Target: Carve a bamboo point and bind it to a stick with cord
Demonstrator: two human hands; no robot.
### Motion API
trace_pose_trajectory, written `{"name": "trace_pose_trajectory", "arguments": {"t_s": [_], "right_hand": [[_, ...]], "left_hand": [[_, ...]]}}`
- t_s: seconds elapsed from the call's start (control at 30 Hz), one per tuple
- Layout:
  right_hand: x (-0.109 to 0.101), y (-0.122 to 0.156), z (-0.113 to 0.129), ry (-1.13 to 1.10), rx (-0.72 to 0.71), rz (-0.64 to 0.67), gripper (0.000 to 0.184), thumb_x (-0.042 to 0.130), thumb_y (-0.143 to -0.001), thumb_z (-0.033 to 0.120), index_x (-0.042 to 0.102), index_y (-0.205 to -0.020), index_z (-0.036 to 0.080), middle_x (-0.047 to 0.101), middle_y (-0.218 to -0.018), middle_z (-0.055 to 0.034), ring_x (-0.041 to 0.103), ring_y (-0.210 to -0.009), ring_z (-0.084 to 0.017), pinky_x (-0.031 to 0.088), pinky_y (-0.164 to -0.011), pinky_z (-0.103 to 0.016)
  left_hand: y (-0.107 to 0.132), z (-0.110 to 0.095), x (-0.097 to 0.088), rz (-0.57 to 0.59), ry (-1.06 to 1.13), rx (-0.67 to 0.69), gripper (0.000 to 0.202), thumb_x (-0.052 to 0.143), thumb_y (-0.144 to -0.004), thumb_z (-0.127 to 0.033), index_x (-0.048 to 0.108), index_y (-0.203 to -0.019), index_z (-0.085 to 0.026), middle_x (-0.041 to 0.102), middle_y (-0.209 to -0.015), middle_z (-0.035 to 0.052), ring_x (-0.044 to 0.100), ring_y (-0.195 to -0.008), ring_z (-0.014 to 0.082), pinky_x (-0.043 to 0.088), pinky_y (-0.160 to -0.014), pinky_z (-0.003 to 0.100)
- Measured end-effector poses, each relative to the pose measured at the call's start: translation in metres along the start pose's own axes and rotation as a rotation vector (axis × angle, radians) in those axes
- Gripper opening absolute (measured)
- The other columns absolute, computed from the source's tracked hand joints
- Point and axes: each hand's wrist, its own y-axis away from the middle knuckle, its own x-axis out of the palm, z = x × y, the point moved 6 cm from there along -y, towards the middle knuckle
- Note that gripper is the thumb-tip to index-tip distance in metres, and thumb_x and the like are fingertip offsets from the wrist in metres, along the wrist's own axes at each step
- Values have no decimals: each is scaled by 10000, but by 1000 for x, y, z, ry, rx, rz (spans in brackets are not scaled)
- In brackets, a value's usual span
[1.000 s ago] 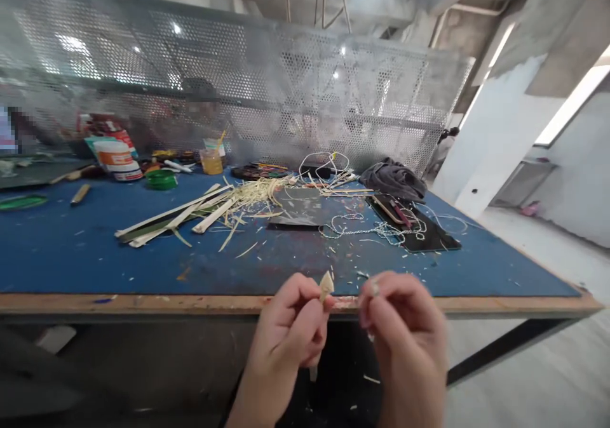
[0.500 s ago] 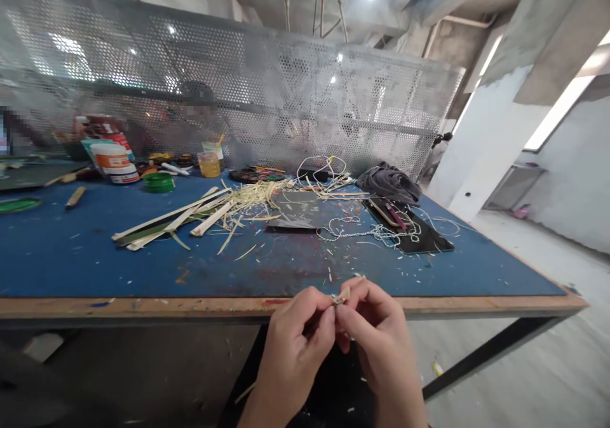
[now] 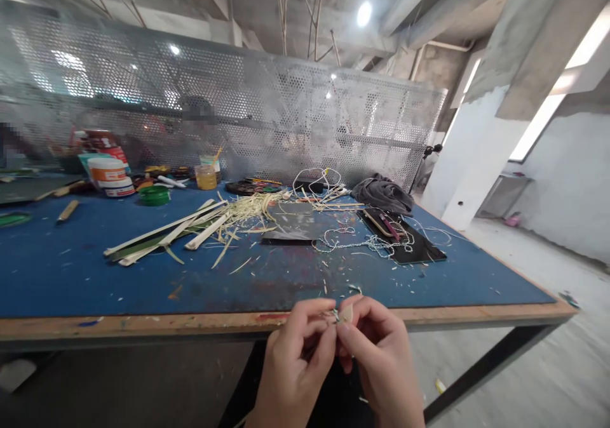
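Note:
Both hands meet in front of the table's near edge, fingertips almost touching. In my right hand (image 3: 384, 345), the thumb and forefinger pinch a small pale, pointed piece (image 3: 347, 314) that looks like thin wood or bamboo. A short bit of green-and-white twisted cord (image 3: 336, 315) lies against it, pinched by my left hand (image 3: 298, 352). How the cord is fixed to the piece is hidden by the fingers. A scrap of similar cord (image 3: 354, 289) rests on the tabletop just beyond.
The blue tabletop (image 3: 143, 288) carries split bamboo strips (image 3: 164, 228), shavings (image 3: 250, 209), a dark grey sheet (image 3: 291, 221), loose twisted cord (image 3: 343, 245), a black mat (image 3: 424, 250) and a grey cloth (image 3: 384, 194). Paint tubs (image 3: 108, 175) and a jar (image 3: 206, 177) stand back left.
The camera view has tilted up a little, so the table and hands sit lower. My fingers have shifted slightly, and more of the pale piece shows between them.

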Motion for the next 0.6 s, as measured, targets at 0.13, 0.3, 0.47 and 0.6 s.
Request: {"name": "trace_pose_trajectory", "arguments": {"t_s": [0.13,0.3,0.47,0.6], "right_hand": [[1,1,1,3,-17,2,186,795,-748,211,631,-664,182,576,-727,23,533,-515,-72,436,-405,-144],[2,4,7,11,-54,-26,188,788,-755,211,631,-655,186,577,-713,25,525,-514,-70,420,-408,-140],[0,6,10,42,-55,-58,195,784,-760,224,627,-652,183,579,-708,27,520,-500,-63,407,-409,-140],[-2,5,8,107,-44,-41,182,772,-780,258,637,-679,190,604,-696,19,573,-525,-92,450,-450,-173]], "left_hand": [[4,0,0,-28,2,54,143,551,-925,-206,570,-1027,-304,748,-802,-57,711,-642,117,551,-593,171],[6,-8,0,-27,-106,127,155,550,-911,-182,636,-972,-295,728,-747,-47,670,-584,126,532,-563,202],[4,-9,2,1,-34,138,205,548,-901,-155,662,-992,-298,719,-745,-46,662,-603,121,520,-564,188],[2,-4,2,-2,0,67,143,589,-896,-209,701,-948,-280,712,-724,-36,656,-649,136,506,-623,200]]}}
